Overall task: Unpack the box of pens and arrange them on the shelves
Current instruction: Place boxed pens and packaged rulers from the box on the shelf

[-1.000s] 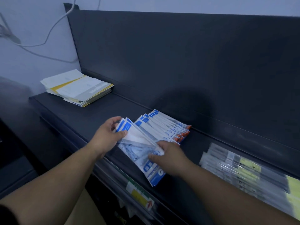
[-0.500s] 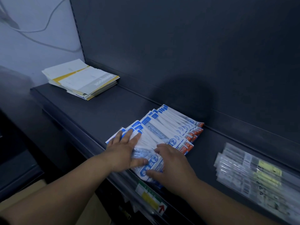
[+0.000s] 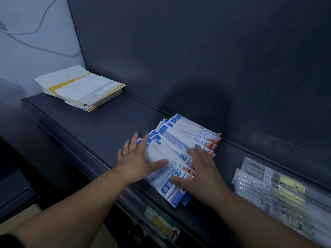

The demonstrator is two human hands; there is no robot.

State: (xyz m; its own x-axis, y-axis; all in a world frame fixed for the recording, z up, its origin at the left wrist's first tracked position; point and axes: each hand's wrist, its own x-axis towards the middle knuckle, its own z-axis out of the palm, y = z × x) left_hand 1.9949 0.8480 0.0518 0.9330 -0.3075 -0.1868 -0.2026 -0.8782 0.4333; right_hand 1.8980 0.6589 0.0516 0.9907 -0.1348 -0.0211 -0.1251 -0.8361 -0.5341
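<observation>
Though blurred, pen packs [image 3: 180, 137] under hands [image 3: 137, 162] [image 3: 203, 175], long axes seemingly left-to-right.

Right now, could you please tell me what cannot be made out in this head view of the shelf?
All in the head view:
Blue-and-white packets: the near ones lie partly under the left hand and right hand; their print is too blurred to read.
Clear packets: cut off by the right frame edge.
Paper stack: text too small to read.
Shelf label: blurred, wording unreadable.
</observation>
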